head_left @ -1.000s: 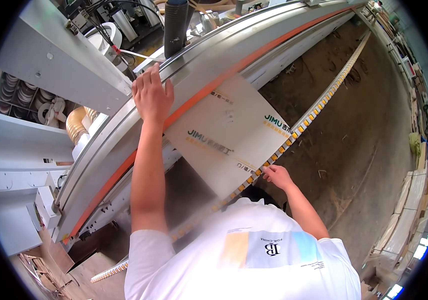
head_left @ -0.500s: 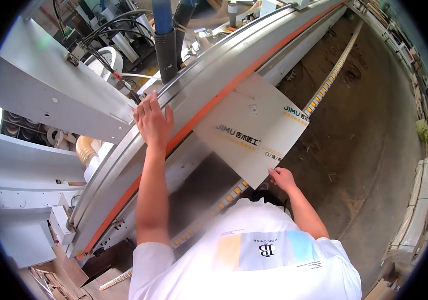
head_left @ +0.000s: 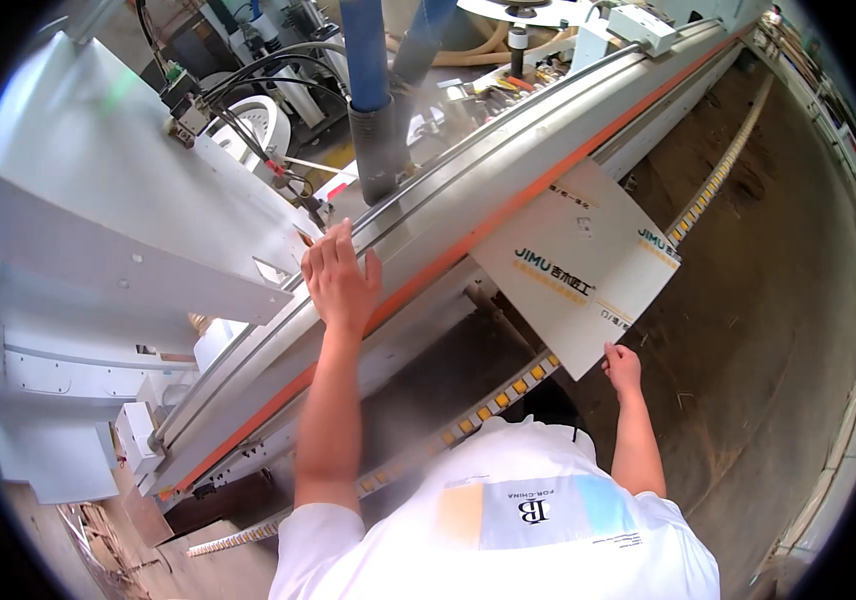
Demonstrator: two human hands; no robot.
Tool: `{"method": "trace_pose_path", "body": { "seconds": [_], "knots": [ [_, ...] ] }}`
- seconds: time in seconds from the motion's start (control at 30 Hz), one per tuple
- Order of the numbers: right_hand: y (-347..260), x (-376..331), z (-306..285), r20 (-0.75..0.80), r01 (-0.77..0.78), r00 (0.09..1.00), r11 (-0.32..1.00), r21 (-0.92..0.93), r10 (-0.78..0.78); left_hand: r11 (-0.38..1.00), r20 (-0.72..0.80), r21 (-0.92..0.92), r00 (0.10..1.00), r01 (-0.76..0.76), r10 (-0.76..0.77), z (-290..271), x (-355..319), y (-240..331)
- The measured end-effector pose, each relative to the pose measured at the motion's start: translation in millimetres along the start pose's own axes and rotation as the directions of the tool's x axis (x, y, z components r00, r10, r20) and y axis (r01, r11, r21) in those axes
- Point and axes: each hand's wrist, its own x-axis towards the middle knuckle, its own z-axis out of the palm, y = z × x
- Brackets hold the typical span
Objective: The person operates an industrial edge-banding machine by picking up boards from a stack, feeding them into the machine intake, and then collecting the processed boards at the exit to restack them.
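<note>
A flat pale panel (head_left: 573,285) with printed lettering lies between the long machine beam (head_left: 508,165) and the roller track (head_left: 520,388) with yellow rollers. At the panel's near right edge, close to its corner, my right hand (head_left: 624,368) is closed, fingertips at the edge in a pinch. My left hand (head_left: 341,280) rests on the grey top of the beam, beside the metal rod along it. Its fingers are stretched out, the thumb apart, and nothing is in it. The panel's far edge meets the orange strip (head_left: 538,207) along the beam.
A blue hose (head_left: 366,60) with a dark lower end stands behind the beam. White machine housing (head_left: 138,215) and loose cables (head_left: 258,85) fill the left. Brown floor (head_left: 748,370) stretches on the right, with stacked boards (head_left: 833,470) along the far right rim.
The whole view has shifted. Against the beam, the panel has slid a little toward the upper right, and my right hand has moved along with it. My left hand stays on the beam.
</note>
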Motion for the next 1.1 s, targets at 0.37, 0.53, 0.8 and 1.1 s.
{"method": "trace_pose_path", "body": {
  "seconds": [0.37, 0.53, 0.8, 1.1],
  "knots": [
    [-137.7, 117.2, -100.3, 0.069, 0.175, 0.984, 0.857, -0.485, -0.162, 0.971, -0.024, 0.009, 0.971, 0.238, -0.238, 6.0, 28.4, 29.5],
    [-290.6, 216.5, -94.8, -0.009, 0.54, 0.839, 0.835, -0.108, -0.544, 0.909, -0.019, 0.111, 0.916, 0.401, -0.402, 23.7, 60.1, 59.6],
    [-505.8, 357.4, -43.1, 0.033, 0.913, -0.042, -0.052, -0.405, -0.999, 0.881, -0.021, 0.245, 0.91, 0.405, -0.413, 38.7, 57.3, 68.6],
    [-494.2, 424.2, -81.5, 0.387, 0.938, -0.009, -0.142, -0.316, -0.922, 0.559, -0.057, -0.239, 0.564, 0.794, -0.824, 46.9, 42.3, 62.9]
  ]
}}
